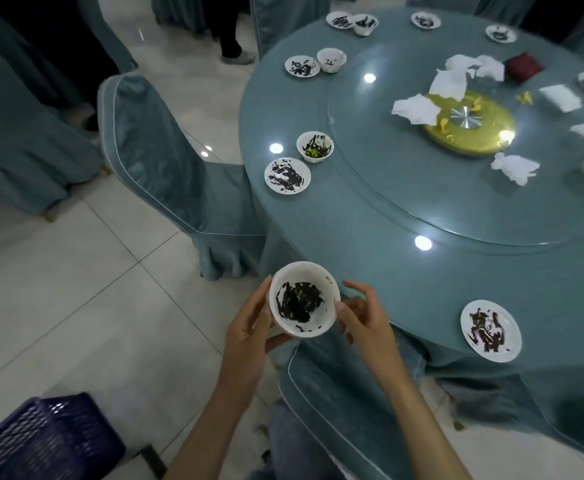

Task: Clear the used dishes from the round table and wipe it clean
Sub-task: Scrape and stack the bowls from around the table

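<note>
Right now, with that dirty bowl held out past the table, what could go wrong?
1. The bowl, held between the left hand and right hand off the table, could slip and break on the tiled floor.
2. If tipped, its dark residue might drip onto the chair cover below.
3. The plate near the table edge could be knocked off in passing.

A small white bowl [302, 299] smeared with black sauce is held, tilted, just off the round teal-clothed table [370, 220], where soiled white saucers [287, 175] and bowls [315, 146] sit.
</note>
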`<action>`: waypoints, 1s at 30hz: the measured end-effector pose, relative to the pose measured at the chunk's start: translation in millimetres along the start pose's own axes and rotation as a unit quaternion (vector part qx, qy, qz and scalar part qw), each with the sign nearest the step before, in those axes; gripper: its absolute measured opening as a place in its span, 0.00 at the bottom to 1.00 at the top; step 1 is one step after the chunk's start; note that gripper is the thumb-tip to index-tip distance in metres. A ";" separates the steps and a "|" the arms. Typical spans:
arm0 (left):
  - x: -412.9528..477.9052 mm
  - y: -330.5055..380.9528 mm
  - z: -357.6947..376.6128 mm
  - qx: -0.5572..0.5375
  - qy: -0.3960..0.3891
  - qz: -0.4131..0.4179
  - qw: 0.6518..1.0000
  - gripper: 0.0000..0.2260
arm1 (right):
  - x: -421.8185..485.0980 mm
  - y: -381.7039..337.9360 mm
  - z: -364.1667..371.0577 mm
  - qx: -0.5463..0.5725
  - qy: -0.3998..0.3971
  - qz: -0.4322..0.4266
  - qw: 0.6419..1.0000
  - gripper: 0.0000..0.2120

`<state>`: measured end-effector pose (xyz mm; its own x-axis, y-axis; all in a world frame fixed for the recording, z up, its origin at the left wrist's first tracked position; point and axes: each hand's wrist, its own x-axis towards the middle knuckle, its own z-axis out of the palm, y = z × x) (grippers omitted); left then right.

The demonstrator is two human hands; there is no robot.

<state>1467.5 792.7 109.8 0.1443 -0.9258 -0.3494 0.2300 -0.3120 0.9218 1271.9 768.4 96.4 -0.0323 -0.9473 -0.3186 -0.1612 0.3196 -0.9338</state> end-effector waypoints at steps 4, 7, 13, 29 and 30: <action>40.6 14.6 5.3 0.009 -0.021 -0.037 0.999 0.15 | 32.5 -5.1 7.3 0.033 0.001 0.015 0.999 0.12; 65.5 24.9 5.3 -0.001 -0.022 -0.069 0.997 0.15 | 50.2 -16.3 16.5 0.057 0.018 0.008 0.998 0.12; 111.6 44.4 -10.7 0.020 -0.037 -0.051 0.998 0.13 | 85.7 -34.3 44.8 0.088 0.022 0.008 0.996 0.12; 288.1 121.0 -143.0 -0.011 -0.174 -0.062 0.983 0.15 | 193.6 -96.0 212.5 0.077 0.155 0.028 0.984 0.10; 294.7 128.5 -149.5 -0.008 -0.182 -0.065 0.981 0.16 | 199.0 -102.7 220.2 0.075 0.162 0.027 0.983 0.10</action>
<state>1683.4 511.7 100.2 -0.2404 -0.8945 -0.3769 0.2399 -0.4310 0.8699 1499.2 551.7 93.1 -0.3539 -0.8782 -0.3216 -0.0034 0.3451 -0.9386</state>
